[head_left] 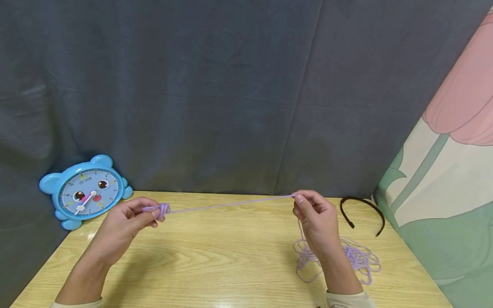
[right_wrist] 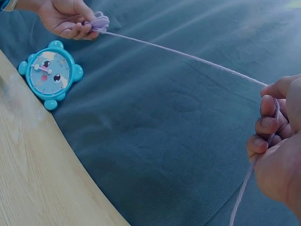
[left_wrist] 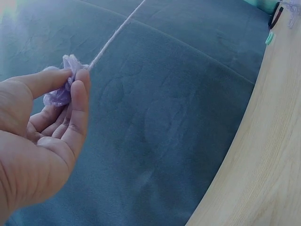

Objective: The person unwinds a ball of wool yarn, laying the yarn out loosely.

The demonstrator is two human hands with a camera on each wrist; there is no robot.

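Note:
Between thumb and fingers, my left hand [head_left: 125, 224] pinches a small wound bundle of lilac yarn [left_wrist: 59, 94]. A single strand [head_left: 231, 204] runs nearly straight from that bundle across to my right hand [head_left: 317, 222], which pinches it between thumb and forefinger. In the right wrist view the strand passes behind the thumb, through the curled fingers, and hangs down below the palm. A loose tangled heap of the same yarn [head_left: 358, 259] lies on the table under the right forearm, which hides part of it. Both hands are raised above the wooden table [head_left: 215, 265].
A blue bear-shaped toy clock [head_left: 90, 192] leans at the table's back left against a dark grey cloth [head_left: 215, 107]. Toward the back right lies a dark headband [head_left: 381, 216]. A curtain with a pink flower print [head_left: 443, 179] hangs along the right side.

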